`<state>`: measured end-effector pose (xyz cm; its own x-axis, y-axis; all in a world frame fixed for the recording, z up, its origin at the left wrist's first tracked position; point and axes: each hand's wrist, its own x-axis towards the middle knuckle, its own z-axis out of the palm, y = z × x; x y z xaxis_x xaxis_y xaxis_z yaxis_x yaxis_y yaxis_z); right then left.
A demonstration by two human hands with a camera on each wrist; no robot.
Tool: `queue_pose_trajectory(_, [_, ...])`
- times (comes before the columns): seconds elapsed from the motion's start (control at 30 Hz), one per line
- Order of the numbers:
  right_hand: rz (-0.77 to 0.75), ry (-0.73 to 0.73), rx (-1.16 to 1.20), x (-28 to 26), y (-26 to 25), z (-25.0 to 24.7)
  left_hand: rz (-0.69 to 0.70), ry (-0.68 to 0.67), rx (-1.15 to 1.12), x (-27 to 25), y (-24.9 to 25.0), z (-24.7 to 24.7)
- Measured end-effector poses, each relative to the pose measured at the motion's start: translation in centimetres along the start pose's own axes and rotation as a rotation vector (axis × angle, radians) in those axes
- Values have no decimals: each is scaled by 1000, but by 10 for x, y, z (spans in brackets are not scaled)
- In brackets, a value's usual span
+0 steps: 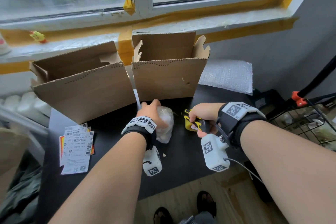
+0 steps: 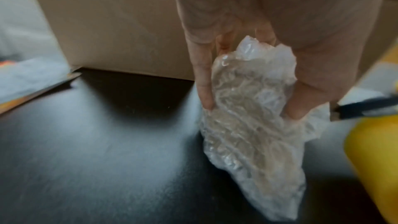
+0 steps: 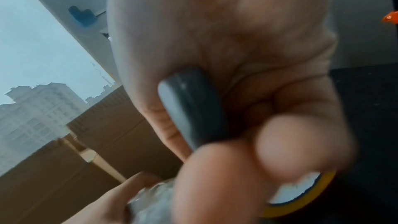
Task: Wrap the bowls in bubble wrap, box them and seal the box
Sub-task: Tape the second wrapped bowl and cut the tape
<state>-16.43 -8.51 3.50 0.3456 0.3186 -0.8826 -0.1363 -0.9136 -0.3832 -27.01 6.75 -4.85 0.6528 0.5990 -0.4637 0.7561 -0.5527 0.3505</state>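
Boxes (image 1: 163, 71) wall off the bundle (image 1: 166, 123); left-hand fingers (image 2: 202, 81) clasp it.

Both forearms reach toward twelve o'clock. The left hand (image 1: 151, 112) grips downward, fingers (image 2: 201, 74) curled; the right hand (image 1: 201, 114) is clenched, thumb up.
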Motion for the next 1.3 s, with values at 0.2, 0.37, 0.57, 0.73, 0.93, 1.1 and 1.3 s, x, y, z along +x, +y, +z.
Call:
queue_pose_trajectory(0.2, [-113,113,-117,16,-3,8,-144,86,-452,1,-31,-13])
queue_pose_trajectory(0.37, [-368,317,-456,47,8,22,-224,92,-750,-6,-48,-10])
queue_pose_trajectory(0.57, [-622,934,-710,79,51,-6,-250,124,-914,-1,-51,-1])
queue_pose_trajectory(0.73, [-350,768,-692,84,54,-33,-295,125,-984,4,-37,0])
queue_pose_trajectory(0.93, [-405,757,-730,71,60,-34,-277,148,-1005,6,-25,8])
queue_pose_trajectory(1.1, [-536,749,-628,64,61,-37,-284,132,-1055,5,-26,10])
queue_pose_trajectory(1.3, [-821,657,-638,80,51,-21,-317,110,-1116,-2,-30,11])
